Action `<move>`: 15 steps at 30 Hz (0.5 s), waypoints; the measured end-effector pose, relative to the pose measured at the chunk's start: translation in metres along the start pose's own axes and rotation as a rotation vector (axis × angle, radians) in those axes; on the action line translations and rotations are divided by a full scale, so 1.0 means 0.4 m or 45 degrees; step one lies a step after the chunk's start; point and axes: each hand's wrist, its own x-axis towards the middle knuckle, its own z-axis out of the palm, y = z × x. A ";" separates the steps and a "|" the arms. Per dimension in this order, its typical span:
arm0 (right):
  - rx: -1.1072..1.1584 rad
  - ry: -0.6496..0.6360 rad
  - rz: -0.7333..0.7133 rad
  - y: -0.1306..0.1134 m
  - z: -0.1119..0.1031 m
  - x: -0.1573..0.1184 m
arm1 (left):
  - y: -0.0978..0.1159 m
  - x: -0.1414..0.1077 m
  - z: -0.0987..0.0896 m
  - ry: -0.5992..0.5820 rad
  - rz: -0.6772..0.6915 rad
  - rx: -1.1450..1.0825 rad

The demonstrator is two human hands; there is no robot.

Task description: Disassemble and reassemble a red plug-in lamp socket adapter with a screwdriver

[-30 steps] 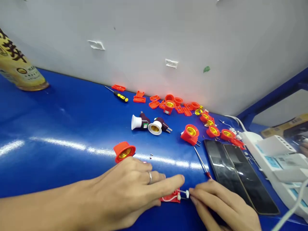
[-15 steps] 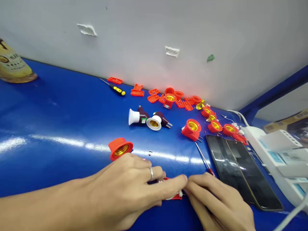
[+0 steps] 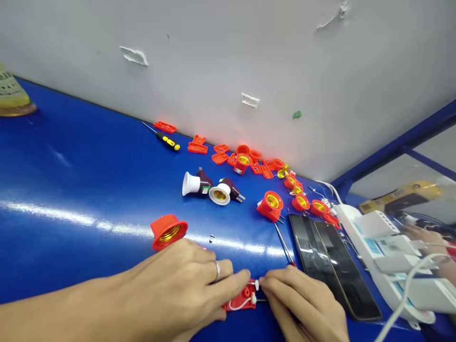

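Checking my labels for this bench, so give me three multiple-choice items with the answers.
1. Where is the red lampholder relative to the left hand?
A. Beyond it, toward the wall
B. Under the palm
C. On the power strip

2. How many black phones lie beside the right hand?
A. One
B. Two
C. Four

3. What state is the red plastic base in?
A. Lying untouched by the wall
B. Sitting on the phones
C. Between both hands

1: A, it stands just past the fingers.
2: B, two screens lie side by side.
3: C, fingers of both hands are at it.
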 end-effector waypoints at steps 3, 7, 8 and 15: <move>-0.041 0.077 0.015 0.002 -0.003 -0.009 | -0.001 0.005 -0.009 -0.077 0.000 -0.046; -0.035 0.119 0.007 0.001 -0.004 -0.008 | 0.002 0.008 -0.019 -0.160 -0.035 -0.042; -0.015 0.088 0.005 -0.002 -0.004 -0.007 | 0.003 0.008 -0.020 -0.169 -0.023 -0.050; 0.077 -0.058 0.012 -0.009 -0.019 0.000 | -0.005 0.002 -0.018 -0.133 -0.015 -0.032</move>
